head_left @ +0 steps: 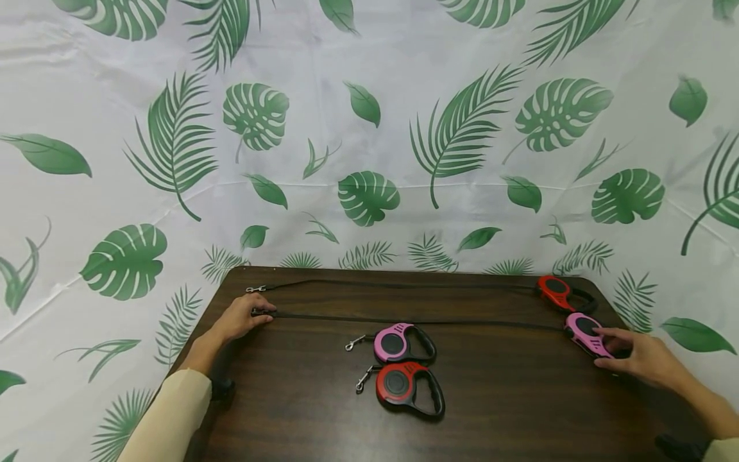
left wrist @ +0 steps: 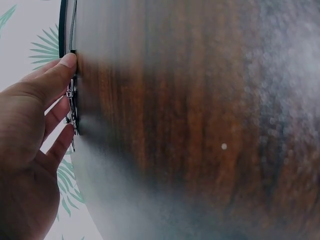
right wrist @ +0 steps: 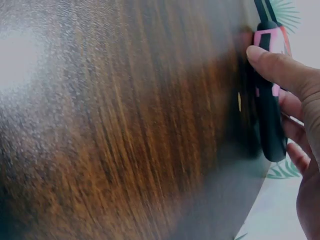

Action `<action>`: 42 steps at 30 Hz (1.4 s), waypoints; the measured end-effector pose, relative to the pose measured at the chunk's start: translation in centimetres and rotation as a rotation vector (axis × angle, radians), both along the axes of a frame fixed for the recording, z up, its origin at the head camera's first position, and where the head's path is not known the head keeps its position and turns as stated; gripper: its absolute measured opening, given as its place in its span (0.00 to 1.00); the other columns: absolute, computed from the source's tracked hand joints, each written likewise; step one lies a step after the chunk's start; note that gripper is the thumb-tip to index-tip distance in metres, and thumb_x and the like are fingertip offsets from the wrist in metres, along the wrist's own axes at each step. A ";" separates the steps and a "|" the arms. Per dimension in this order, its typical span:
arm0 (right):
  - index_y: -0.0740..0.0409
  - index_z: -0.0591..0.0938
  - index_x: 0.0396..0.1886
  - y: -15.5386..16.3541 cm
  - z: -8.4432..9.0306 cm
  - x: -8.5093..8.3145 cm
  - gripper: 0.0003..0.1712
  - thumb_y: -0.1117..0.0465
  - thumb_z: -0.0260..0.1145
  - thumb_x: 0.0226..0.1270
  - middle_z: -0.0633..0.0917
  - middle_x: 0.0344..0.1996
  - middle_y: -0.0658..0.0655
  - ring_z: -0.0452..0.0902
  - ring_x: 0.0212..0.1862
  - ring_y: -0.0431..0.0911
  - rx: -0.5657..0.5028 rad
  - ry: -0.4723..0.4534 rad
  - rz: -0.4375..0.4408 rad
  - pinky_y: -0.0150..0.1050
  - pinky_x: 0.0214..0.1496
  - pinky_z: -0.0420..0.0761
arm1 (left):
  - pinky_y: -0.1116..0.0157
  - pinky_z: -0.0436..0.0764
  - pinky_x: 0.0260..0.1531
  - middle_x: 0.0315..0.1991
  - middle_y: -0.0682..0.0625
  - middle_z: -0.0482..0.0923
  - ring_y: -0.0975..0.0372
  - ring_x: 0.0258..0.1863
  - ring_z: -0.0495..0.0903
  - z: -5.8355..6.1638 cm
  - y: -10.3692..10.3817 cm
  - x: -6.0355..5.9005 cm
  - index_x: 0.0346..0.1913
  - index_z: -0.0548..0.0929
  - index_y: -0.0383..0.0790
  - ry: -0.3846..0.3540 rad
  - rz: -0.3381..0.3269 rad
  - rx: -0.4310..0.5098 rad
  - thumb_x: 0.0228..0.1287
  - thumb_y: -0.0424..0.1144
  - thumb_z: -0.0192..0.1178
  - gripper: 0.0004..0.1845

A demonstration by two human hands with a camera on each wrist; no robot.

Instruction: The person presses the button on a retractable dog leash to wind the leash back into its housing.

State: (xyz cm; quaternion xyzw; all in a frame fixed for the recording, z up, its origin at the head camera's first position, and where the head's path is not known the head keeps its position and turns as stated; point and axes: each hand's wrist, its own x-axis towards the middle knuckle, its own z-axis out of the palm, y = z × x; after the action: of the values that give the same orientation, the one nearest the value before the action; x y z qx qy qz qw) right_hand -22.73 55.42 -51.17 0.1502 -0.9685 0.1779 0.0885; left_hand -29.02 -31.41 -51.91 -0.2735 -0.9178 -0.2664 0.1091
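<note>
- Your left hand pinches the leash clip; your right hand grips the pink leash housing.
- If the clip slips, the tape may snap back toward the housing.

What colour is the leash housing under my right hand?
Pink with black trim: the leash housing that the right hand grips at the table's right edge. Head view shows it best.

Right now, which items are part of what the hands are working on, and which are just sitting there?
In hand:
left hand pinching the metal clip
extended leash strap
pink leash at the right edge, gripped by the right hand

Lying about:
red extended leash
pink retracted leash
red retracted leash
</note>
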 end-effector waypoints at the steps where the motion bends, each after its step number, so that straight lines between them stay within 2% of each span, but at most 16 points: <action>1: 0.65 0.85 0.57 -0.1 -0.1 0.0 0.39 0.53 0.89 0.47 0.89 0.28 0.44 0.70 0.27 0.29 -0.002 0.010 -0.004 0.33 0.27 0.67 | 0.43 0.83 0.45 0.39 0.42 0.87 0.45 0.42 0.86 -0.1 0.0 0.0 0.44 0.91 0.31 0.007 0.000 -0.003 0.61 0.28 0.75 0.09; 9: 0.66 0.85 0.56 -0.6 -0.5 0.0 0.39 0.56 0.90 0.45 0.86 0.26 0.42 0.67 0.26 0.28 0.015 0.071 -0.001 0.33 0.27 0.66 | 0.43 0.83 0.46 0.39 0.44 0.88 0.46 0.42 0.87 -0.6 -0.1 -0.1 0.42 0.92 0.33 0.029 0.009 -0.016 0.61 0.28 0.74 0.07; 15: 0.66 0.84 0.57 -0.6 -0.7 0.1 0.38 0.56 0.89 0.48 0.85 0.26 0.42 0.66 0.25 0.29 0.032 0.051 -0.005 0.34 0.26 0.66 | 0.45 0.84 0.44 0.37 0.44 0.87 0.48 0.40 0.87 -0.7 0.0 -0.3 0.40 0.91 0.34 0.069 -0.005 -0.018 0.60 0.27 0.75 0.06; 22: 0.66 0.83 0.60 -0.5 -0.6 0.1 0.37 0.56 0.87 0.52 0.87 0.28 0.47 0.68 0.25 0.29 0.040 0.012 -0.017 0.35 0.26 0.68 | 0.47 0.84 0.43 0.37 0.45 0.86 0.49 0.39 0.86 -0.4 0.1 -0.1 0.40 0.90 0.34 0.040 0.002 -0.019 0.62 0.28 0.74 0.05; 32: 0.66 0.84 0.58 -0.7 0.2 0.2 0.35 0.57 0.86 0.53 0.87 0.26 0.44 0.67 0.25 0.28 0.065 0.057 -0.012 0.35 0.25 0.68 | 0.47 0.83 0.45 0.38 0.44 0.86 0.48 0.41 0.85 -0.2 0.2 -0.2 0.40 0.88 0.33 0.019 0.023 0.000 0.64 0.26 0.71 0.04; 37: 0.66 0.83 0.60 -0.9 0.9 0.2 0.33 0.57 0.84 0.58 0.87 0.27 0.50 0.67 0.25 0.33 0.053 0.035 -0.055 0.34 0.25 0.66 | 0.45 0.82 0.48 0.40 0.42 0.86 0.45 0.44 0.85 0.0 0.3 -0.1 0.42 0.87 0.31 0.017 0.019 0.026 0.67 0.25 0.69 0.03; 42: 0.66 0.81 0.63 -0.8 1.7 0.1 0.30 0.54 0.77 0.69 0.87 0.33 0.60 0.69 0.29 0.43 0.030 -0.040 -0.126 0.35 0.27 0.65 | 0.45 0.82 0.47 0.41 0.42 0.86 0.45 0.44 0.85 0.2 0.4 -0.2 0.43 0.86 0.31 0.042 0.008 0.059 0.69 0.24 0.67 0.03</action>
State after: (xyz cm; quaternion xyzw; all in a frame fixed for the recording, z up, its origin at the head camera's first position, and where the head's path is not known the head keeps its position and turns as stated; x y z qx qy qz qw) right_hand -22.67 54.57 -49.48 0.0869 -0.9801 0.1603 0.0778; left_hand -29.22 -31.05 -51.73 -0.2718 -0.9081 -0.2871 0.1376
